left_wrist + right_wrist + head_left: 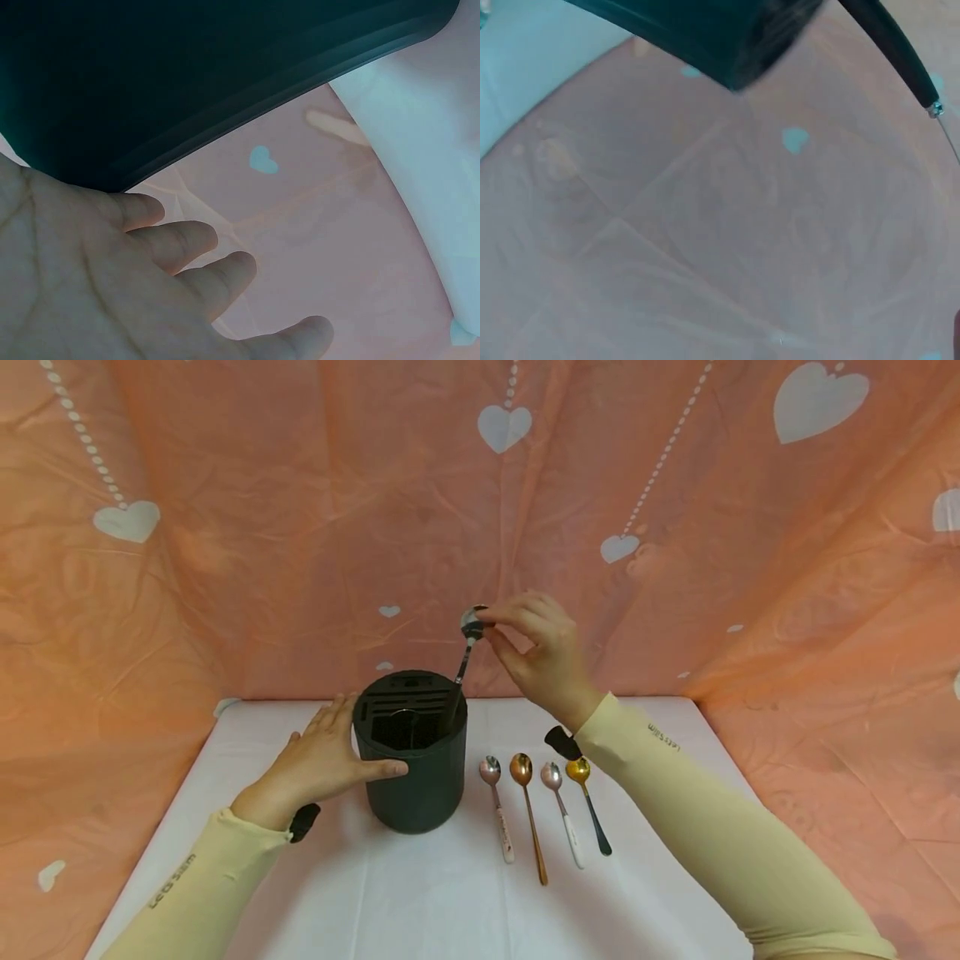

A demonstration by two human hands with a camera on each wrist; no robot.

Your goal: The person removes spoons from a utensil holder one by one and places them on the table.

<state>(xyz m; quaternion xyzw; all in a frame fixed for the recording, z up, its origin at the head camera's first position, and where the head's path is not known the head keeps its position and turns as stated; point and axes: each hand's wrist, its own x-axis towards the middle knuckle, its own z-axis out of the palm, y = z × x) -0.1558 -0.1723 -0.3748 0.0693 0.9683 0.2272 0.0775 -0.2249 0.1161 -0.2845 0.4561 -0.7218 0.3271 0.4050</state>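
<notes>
A dark green utensil holder (416, 797) stands upright on the white-covered table, with slots and a larger opening in its top. My left hand (318, 760) rests against its left side, thumb (386, 768) across the near side; the left wrist view shows the other fingers (225, 281) straight and spread. My right hand (540, 652) pinches a silver-bowled spoon (472, 622) by its bowl. Its dark handle (896, 52) slants down to the top of the holder at the right side; whether the tip is inside, I cannot tell.
Several spoons lie in a row right of the holder: a silvery-pink one with a patterned handle (491, 770), a copper one (522, 768), one with a white handle (573, 845) and a gold-bowled one with a dark handle (597, 827). A pink curtain (337, 527) hangs behind.
</notes>
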